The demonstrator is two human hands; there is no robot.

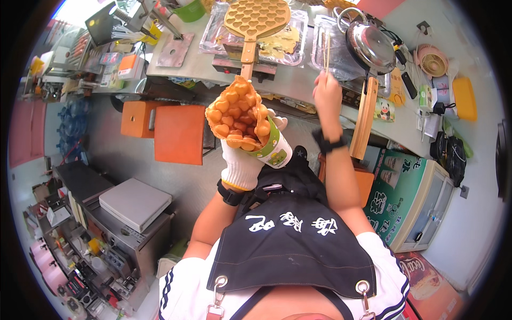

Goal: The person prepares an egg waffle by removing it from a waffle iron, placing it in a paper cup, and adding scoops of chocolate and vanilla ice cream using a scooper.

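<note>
My left hand (242, 164), in a white knit glove, holds a printed green and white paper cup (276, 148) tilted in front of my apron. A golden waffle with heart-shaped bubbles (240, 108) is rolled into a cone and stands in that cup, its hollow towards me. My bare right hand (329, 90) grips a pair of thin wooden chopsticks (327, 50) over the counter's front edge, their tips over a plastic-covered tray. A heart-patterned waffle pan plate (258, 18) with a wooden handle rests on the cooker beyond the cone.
A second waffle pan with a round metal lid (372, 46) lies at the right, its wooden handle over the counter edge. Batter residue covers a foil-like tray (284, 44). Orange stools (179, 135) stand at the left below the counter (196, 68). A glass-topped freezer (428, 212) is at the right.
</note>
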